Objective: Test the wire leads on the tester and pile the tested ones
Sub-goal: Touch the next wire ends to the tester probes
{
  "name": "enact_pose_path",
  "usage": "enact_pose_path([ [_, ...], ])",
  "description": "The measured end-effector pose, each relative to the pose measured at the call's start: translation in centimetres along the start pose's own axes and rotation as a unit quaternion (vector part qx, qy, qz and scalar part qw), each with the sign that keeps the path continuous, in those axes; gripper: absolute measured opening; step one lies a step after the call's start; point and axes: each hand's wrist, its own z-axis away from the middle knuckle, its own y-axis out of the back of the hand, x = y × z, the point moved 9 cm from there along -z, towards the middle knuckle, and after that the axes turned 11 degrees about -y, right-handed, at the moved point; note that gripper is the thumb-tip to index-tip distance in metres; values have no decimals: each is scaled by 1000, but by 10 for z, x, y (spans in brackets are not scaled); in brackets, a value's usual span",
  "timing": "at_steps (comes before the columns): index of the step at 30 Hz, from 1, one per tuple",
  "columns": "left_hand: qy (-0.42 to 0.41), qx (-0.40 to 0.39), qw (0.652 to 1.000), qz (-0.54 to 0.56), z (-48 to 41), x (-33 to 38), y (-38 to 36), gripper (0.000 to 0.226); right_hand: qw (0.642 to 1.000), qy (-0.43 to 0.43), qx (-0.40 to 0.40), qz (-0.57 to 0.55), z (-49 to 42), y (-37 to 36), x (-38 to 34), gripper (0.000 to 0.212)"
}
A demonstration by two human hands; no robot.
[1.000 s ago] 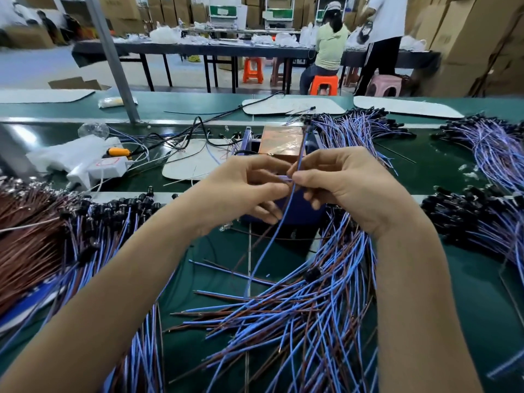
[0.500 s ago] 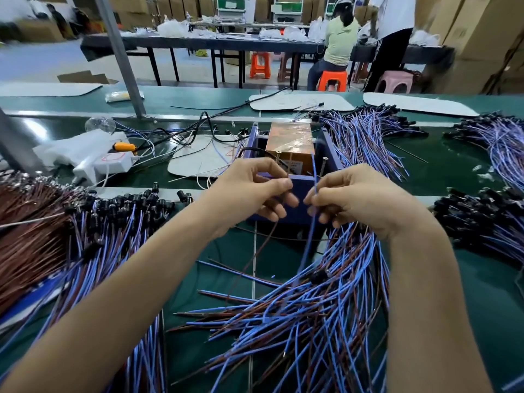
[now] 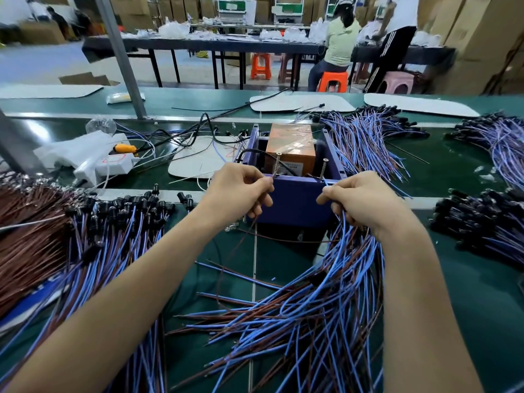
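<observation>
The tester is a purple box with an orange block inside and two upright screws on its near rim. My left hand pinches a brown wire end against the left screw. At the right screw, my right hand pinches a blue wire end. Both wires trail down toward the loose heap of blue and brown leads in front of me. Another pile of leads with black caps lies to the left.
More blue lead bundles lie behind the tester on the right and at the far right, with black-capped ones beside my right arm. A white device with cables sits left. People work at a table behind.
My hands have moved apart from the middle, each carrying one wire end out to a screw on the tester's near rim.
</observation>
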Motion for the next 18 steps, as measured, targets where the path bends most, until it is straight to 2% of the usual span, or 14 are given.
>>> enact_pose_path([
  [18,8,-1,1000,-12,-3,-7,3,24,999,25,-28,-25,-1,0,-1,28],
])
